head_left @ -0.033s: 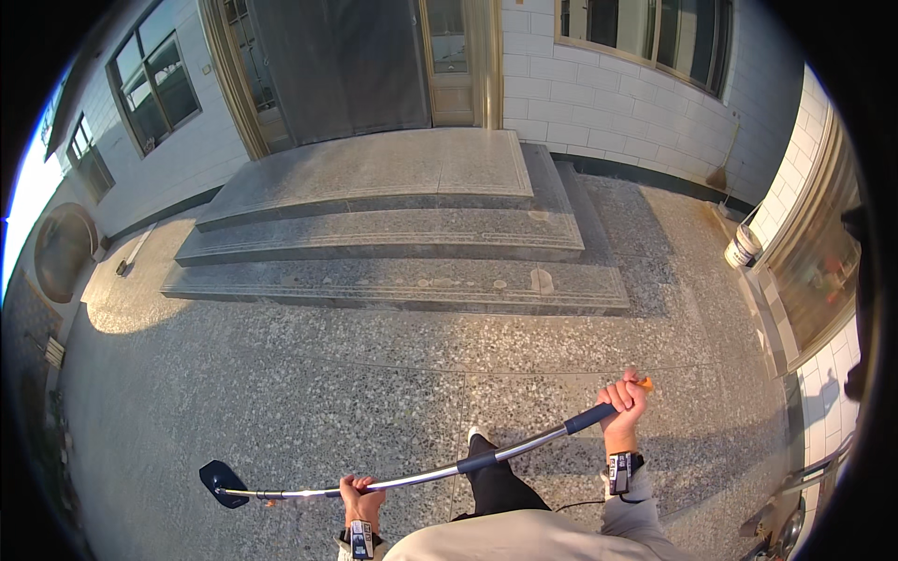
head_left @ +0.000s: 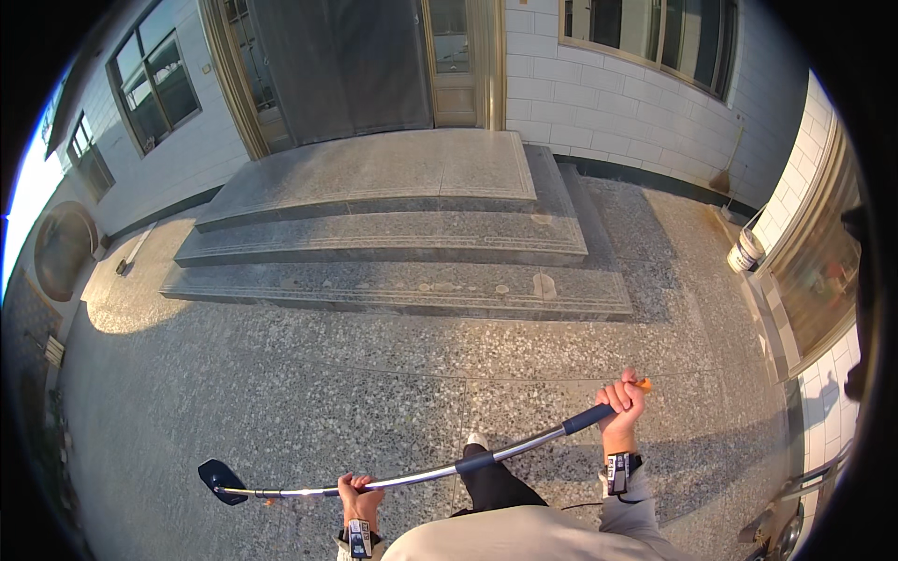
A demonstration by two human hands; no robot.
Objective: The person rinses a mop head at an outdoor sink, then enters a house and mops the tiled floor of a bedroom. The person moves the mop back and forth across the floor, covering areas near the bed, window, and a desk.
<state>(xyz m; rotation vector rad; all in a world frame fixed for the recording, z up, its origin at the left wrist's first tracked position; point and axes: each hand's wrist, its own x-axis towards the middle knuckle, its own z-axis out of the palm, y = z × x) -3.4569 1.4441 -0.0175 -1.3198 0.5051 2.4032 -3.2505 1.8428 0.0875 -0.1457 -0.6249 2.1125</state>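
A long telescopic mop (head_left: 421,479) lies slantwise across the lower part of the head view, its silver pole bent into a curve by the lens. At its left end is a flat, dark blue head (head_left: 223,481), seen at a tilt. My left hand (head_left: 360,497) is closed round the thin part of the pole near that head. Higher up on the right, my right hand (head_left: 622,407) wraps the other end just past the dark blue grip (head_left: 587,418), and an orange tip (head_left: 644,384) shows beyond the fingers. A dark strap with a small device sits on each wrist.
Speckled stone paving (head_left: 327,374) surrounds me. Ahead, low stone steps (head_left: 393,285) lead up to a dark-curtained doorway (head_left: 341,75). To the right stand a white bucket (head_left: 745,251) and a broom (head_left: 720,179) against the wall. My foot (head_left: 476,439) is below the pole.
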